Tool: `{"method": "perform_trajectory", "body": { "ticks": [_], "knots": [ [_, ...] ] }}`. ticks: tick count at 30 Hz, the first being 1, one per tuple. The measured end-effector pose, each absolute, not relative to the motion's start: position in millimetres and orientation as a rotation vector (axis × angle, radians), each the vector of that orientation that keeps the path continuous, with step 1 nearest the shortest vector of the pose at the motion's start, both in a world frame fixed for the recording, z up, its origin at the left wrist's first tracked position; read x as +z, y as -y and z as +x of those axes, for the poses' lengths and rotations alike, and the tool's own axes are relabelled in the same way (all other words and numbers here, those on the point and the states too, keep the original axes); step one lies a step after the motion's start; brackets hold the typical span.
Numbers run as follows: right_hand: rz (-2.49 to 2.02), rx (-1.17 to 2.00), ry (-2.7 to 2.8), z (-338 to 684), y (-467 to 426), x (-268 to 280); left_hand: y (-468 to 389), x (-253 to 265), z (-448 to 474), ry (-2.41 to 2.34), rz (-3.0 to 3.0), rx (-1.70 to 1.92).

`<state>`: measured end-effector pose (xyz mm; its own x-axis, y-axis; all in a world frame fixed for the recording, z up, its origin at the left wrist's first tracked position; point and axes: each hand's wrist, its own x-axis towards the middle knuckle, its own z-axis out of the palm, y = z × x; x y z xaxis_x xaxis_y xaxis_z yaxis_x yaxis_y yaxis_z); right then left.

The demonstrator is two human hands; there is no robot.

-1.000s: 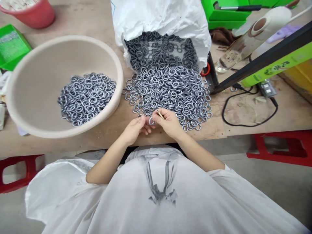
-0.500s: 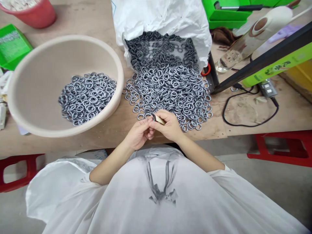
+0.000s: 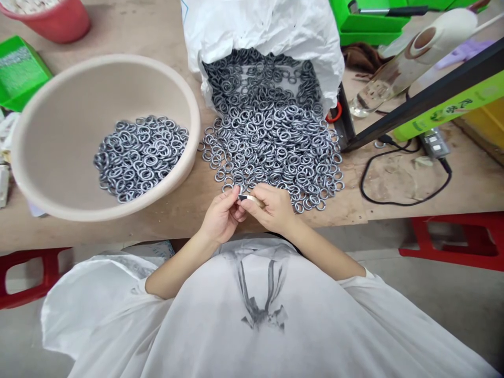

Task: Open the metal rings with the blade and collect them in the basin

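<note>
While pinched: ring [image 3: 243, 198], both hands.

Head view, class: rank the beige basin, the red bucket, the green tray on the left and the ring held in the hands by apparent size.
1. beige basin
2. red bucket, cropped, unsure against tray
3. green tray, also cropped
4. ring

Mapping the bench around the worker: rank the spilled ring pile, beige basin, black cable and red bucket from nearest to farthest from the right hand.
From the right hand:
1. Spilled ring pile, just ahead.
2. Beige basin, left.
3. Black cable, right; close to the basin's rank.
4. Red bucket, far left corner.
</note>
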<state>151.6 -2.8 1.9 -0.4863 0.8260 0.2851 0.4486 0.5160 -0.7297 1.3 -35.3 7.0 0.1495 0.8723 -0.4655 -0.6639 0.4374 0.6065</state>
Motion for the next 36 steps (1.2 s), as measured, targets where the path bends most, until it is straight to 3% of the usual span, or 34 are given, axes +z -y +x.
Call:
{"method": "perform_trajectory", "body": {
  "ticks": [17, 23, 30, 36],
  "knots": [
    [-1.195, 0.738, 2.144, 141.4, 4.3, 1.1, 30.8, 8.9, -1.5, -0.866, 0.141, 1.110],
    [-1.463, 0.733, 1.842, 153.4, -18.7, 0.3, 36.9, 14.9, -1.8, -0.801, 0.234, 1.067],
    [-1.110, 1.154, 1.842, 141.9, -7.2, 11.6, 39.3, 8.6, 1.4, -0.905, 0.262, 1.122],
    [-1.093, 1.195, 1.827, 139.4, -3.2, 10.9, 41.2, 10.8, 0.5, -0.928, 0.329, 1.048]
  ]
}}
